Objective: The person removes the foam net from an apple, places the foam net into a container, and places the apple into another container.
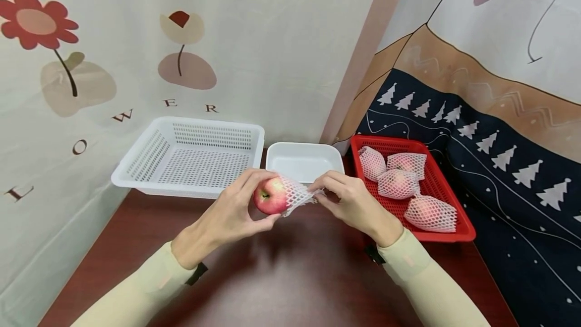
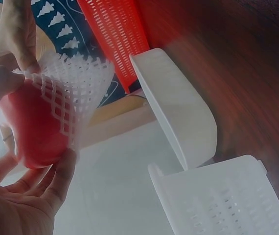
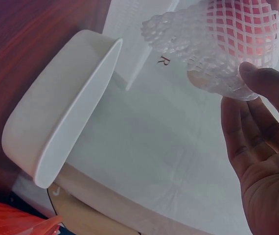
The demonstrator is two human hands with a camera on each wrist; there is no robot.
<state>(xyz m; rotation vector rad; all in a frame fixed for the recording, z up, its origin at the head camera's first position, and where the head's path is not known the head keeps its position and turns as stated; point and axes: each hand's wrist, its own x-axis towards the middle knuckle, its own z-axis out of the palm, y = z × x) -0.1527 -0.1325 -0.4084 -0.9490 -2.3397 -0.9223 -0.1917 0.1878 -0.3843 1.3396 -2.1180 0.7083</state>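
Note:
A red apple (image 1: pixel 271 197) is held in my left hand (image 1: pixel 231 211), with fingers over its top and the thumb below. Its stem end faces left and is bare. White foam netting (image 1: pixel 297 197) still wraps the apple's right side and sticks out past it. My right hand (image 1: pixel 351 203) pinches the loose end of that netting between thumb and fingers, as the right wrist view also shows on the netting (image 3: pixel 218 54). In the left wrist view, the bare skin of the apple (image 2: pixel 36 127) rests against the curled fingers (image 2: pixel 63 171).
A white perforated basket (image 1: pixel 190 191) stands at the back left. Beside it is a small white tray (image 1: pixel 304 160), partly behind the hands. The red basket (image 1: pixel 458 216) on the right holds several net-wrapped apples (image 1: pixel 398 183). Printed curtains hang behind the brown table (image 1: pixel 290 286).

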